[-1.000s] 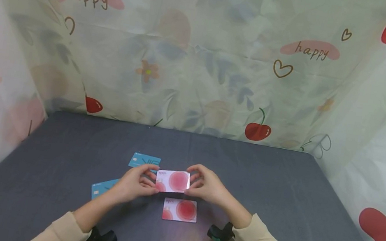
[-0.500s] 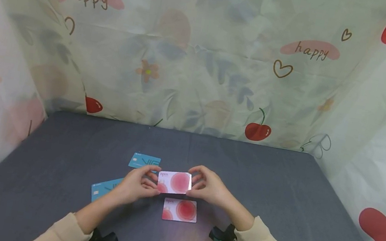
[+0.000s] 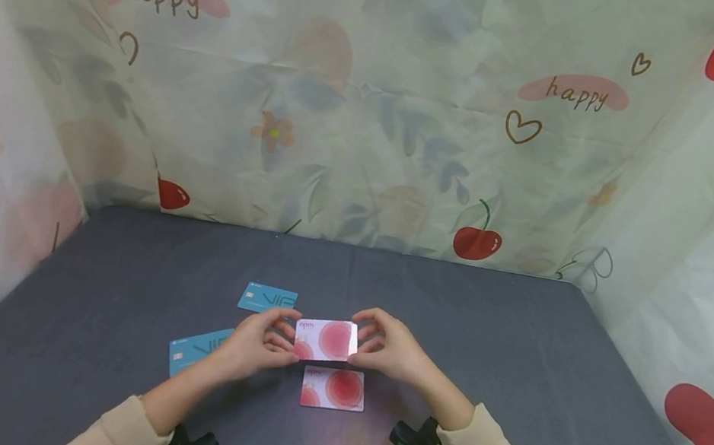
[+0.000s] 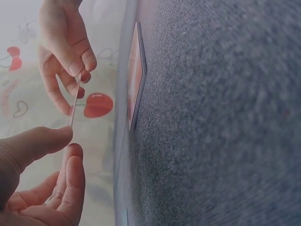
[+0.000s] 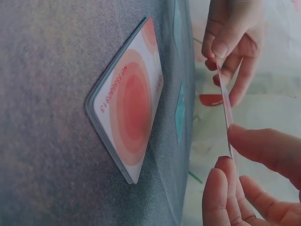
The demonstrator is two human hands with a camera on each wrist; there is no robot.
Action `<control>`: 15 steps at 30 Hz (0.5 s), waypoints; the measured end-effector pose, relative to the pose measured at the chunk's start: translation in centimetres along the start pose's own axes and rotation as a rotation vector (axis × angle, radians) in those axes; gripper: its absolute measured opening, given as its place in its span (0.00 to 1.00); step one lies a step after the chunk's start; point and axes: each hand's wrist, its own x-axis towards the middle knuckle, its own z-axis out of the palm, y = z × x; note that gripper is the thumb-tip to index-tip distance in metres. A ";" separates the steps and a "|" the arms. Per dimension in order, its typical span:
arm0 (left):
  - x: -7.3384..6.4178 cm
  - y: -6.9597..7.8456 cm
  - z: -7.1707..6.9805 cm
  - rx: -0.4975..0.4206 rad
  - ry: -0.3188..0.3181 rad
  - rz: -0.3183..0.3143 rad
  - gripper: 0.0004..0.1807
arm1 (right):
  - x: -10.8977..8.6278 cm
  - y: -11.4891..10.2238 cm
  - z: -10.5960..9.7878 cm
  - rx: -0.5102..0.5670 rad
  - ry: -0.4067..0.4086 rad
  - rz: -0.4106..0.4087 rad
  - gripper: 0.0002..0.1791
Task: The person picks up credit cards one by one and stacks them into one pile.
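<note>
Between both hands a white plastic card with pink circles (image 3: 325,340) is held up above the table. My left hand (image 3: 259,340) pinches its left end between thumb and fingers, and my right hand (image 3: 390,347) pinches the opposite end. Seen edge-on in the left wrist view, the held card (image 4: 75,101) is thin and spans the space between the two hands. Just in front of it, a short stack of matching pink-circle cards (image 3: 333,389) lies flat on the table. In the right wrist view this stack (image 5: 127,108) shows several layers at its edge.
A blue card (image 3: 268,298) lies behind my left hand. Another blue card (image 3: 195,352) is to the left, partly covered by my left hand and forearm. The dark grey cloth table (image 3: 488,319) is bordered by a printed curtain (image 3: 380,157) at the back and sides.
Both hands and the held card have shifted slightly right and a little nearer the person. More of the left blue card shows. The stack and the blue cards stay put.
</note>
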 end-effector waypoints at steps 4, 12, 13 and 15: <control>0.0 0.0 0.1 -0.003 -0.010 0.007 0.35 | -0.2 0.1 0.0 -0.005 -0.006 0.000 0.29; 0.1 0.0 0.2 -0.016 -0.022 0.006 0.34 | -0.5 0.4 -0.1 -0.009 -0.021 -0.012 0.29; 0.2 -0.1 0.3 -0.016 -0.023 0.007 0.34 | -0.5 0.5 -0.1 -0.011 -0.020 -0.013 0.29; 0.2 -0.2 0.3 -0.016 -0.025 0.010 0.34 | -0.6 0.5 -0.1 -0.013 -0.020 -0.014 0.29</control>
